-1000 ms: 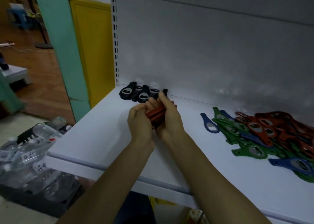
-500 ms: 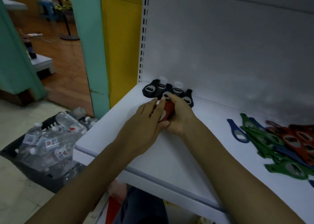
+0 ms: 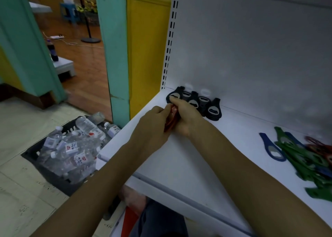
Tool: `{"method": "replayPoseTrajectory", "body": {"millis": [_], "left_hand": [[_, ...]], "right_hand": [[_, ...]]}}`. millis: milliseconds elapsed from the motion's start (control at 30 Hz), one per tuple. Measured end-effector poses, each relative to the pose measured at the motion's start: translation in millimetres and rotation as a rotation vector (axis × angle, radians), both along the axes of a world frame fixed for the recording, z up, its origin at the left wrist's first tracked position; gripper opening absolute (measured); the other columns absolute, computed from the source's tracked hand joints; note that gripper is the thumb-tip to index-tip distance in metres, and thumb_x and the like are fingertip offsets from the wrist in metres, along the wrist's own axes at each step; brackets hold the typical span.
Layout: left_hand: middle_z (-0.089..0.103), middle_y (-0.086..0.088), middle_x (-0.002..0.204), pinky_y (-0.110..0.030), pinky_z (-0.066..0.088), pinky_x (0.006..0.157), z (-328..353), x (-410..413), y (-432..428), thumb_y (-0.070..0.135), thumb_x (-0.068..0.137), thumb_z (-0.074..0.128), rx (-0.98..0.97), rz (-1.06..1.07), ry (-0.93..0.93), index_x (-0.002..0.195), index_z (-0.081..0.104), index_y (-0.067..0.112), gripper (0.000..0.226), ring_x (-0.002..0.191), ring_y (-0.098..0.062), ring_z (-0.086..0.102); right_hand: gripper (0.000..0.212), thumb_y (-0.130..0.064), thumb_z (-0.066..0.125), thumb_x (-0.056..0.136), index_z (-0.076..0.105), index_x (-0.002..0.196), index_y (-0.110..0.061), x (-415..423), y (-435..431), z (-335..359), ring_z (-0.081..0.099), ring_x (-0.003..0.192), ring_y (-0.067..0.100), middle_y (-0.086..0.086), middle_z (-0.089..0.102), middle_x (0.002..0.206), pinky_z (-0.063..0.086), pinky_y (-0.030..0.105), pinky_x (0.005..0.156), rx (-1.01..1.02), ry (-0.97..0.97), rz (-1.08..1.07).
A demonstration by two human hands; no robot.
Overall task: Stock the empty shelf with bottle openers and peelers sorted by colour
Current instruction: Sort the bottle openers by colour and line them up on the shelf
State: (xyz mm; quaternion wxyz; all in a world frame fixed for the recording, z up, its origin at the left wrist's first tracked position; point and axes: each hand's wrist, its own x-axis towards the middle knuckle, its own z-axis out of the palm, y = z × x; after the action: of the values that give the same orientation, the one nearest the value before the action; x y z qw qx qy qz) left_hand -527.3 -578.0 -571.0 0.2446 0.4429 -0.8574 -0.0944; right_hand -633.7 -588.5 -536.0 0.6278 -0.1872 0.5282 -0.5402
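Broadly, the white shelf (image 3: 179,166) carries everything. A mixed pile of green, blue and red openers (image 3: 303,157) sprawls at its right edge, well apart from a row of black openers (image 3: 195,102) leaning on the back wall at the back-left corner. Just in front of that row, the right hand (image 3: 187,117) and left hand (image 3: 152,127) both curl round a small red bundle (image 3: 171,121) stood on edge between them. As I judge it, the risk is crowding: the right fingers sit right at the black row, so setting the reds down could topple it. The bundle may also fan out once released.
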Motion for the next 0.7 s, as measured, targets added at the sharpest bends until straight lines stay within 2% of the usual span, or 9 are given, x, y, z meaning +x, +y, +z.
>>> {"method": "replayPoseTrajectory", "body": {"millis": [67, 167, 200, 300, 400, 467, 533, 633, 700], "left_hand": [[0.050, -0.010, 0.128, -0.022, 0.037, 0.083, -3, -1, -3, 0.024, 0.092, 0.055, -0.004, 0.027, 0.015, 0.148, 0.023, 0.013, 0.066, 0.109, -0.021, 0.050], [0.048, -0.014, 0.125, -0.025, 0.035, 0.078, -9, 2, -7, 0.027, 0.094, 0.049, -0.012, 0.045, -0.062, 0.147, 0.024, 0.009, 0.061, 0.105, -0.023, 0.047], [0.045, -0.014, 0.129, -0.028, 0.036, 0.082, -12, 4, -9, 0.030, 0.095, 0.046, -0.016, 0.053, -0.133, 0.147, 0.022, 0.009, 0.061, 0.109, -0.025, 0.044], [0.033, -0.009, 0.143, -0.036, 0.032, 0.097, -17, 10, -15, 0.039, 0.094, 0.041, 0.035, 0.060, -0.243, 0.148, 0.015, 0.012, 0.067, 0.125, -0.028, 0.033], [0.035, -0.007, 0.143, -0.038, 0.030, 0.100, -16, 11, -14, 0.057, 0.082, 0.040, 0.047, 0.072, -0.214, 0.146, 0.021, 0.013, 0.080, 0.128, -0.027, 0.033], [0.041, -0.007, 0.139, -0.037, 0.033, 0.097, -17, 11, -9, 0.065, 0.077, 0.034, -0.029, 0.103, -0.193, 0.144, 0.028, 0.013, 0.085, 0.124, -0.026, 0.039], [0.044, -0.008, 0.135, -0.036, 0.035, 0.093, -18, 11, -8, 0.062, 0.085, 0.038, -0.070, 0.106, -0.162, 0.142, 0.032, 0.012, 0.077, 0.120, -0.026, 0.041], [0.047, -0.008, 0.134, -0.034, 0.036, 0.092, -17, 13, -10, 0.045, 0.093, 0.042, -0.063, 0.099, -0.097, 0.143, 0.034, 0.011, 0.060, 0.117, -0.025, 0.042], [0.050, -0.010, 0.130, -0.033, 0.036, 0.090, -17, 12, -11, 0.038, 0.095, 0.045, -0.061, 0.103, -0.067, 0.141, 0.038, 0.009, 0.055, 0.112, -0.025, 0.045]], "right_hand": [[0.017, -0.025, 0.058, 0.093, 0.060, 0.094, -0.008, 2, 0, -3, 0.059, 0.076, 0.020, 0.006, 0.061, 0.080, 0.050, 0.034, 0.071, -0.025, 0.182, 0.008], [0.039, -0.043, 0.052, 0.093, 0.056, 0.069, -0.013, -7, 1, -11, 0.058, 0.068, 0.017, 0.002, 0.059, 0.069, 0.047, 0.034, 0.069, -0.161, 0.888, 0.056], [0.047, -0.048, 0.047, 0.094, 0.051, 0.062, -0.014, -13, 2, -13, 0.058, 0.066, 0.021, 0.004, 0.058, 0.067, 0.047, 0.036, 0.067, -0.197, 1.044, 0.058], [0.045, -0.049, 0.041, 0.096, 0.048, 0.070, -0.012, -34, 8, -18, 0.066, 0.075, 0.030, 0.009, 0.061, 0.074, 0.053, 0.040, 0.068, -0.220, 1.143, 0.051], [0.018, -0.029, 0.049, 0.095, 0.058, 0.096, -0.013, -50, 20, -29, 0.063, 0.079, 0.019, 0.001, 0.065, 0.089, 0.053, 0.037, 0.071, -0.308, 1.315, 0.090], [0.009, -0.021, 0.051, 0.091, 0.058, 0.093, -0.018, -51, 29, -38, 0.058, 0.077, 0.013, -0.006, 0.063, 0.088, 0.051, 0.034, 0.071, -0.385, 1.500, 0.108], [0.004, -0.021, 0.051, 0.087, 0.054, 0.086, -0.022, -48, 33, -43, 0.054, 0.073, 0.010, -0.011, 0.058, 0.081, 0.049, 0.033, 0.067, -0.417, 1.612, 0.101], [0.006, -0.027, 0.055, 0.087, 0.049, 0.089, -0.025, -47, 32, -45, 0.053, 0.074, 0.006, -0.015, 0.054, 0.078, 0.046, 0.029, 0.065, -0.405, 1.607, 0.095], [0.011, -0.033, 0.057, 0.086, 0.052, 0.081, -0.024, -49, 30, -46, 0.051, 0.070, 0.006, -0.014, 0.053, 0.073, 0.043, 0.027, 0.061, -0.406, 1.597, 0.098]]}}
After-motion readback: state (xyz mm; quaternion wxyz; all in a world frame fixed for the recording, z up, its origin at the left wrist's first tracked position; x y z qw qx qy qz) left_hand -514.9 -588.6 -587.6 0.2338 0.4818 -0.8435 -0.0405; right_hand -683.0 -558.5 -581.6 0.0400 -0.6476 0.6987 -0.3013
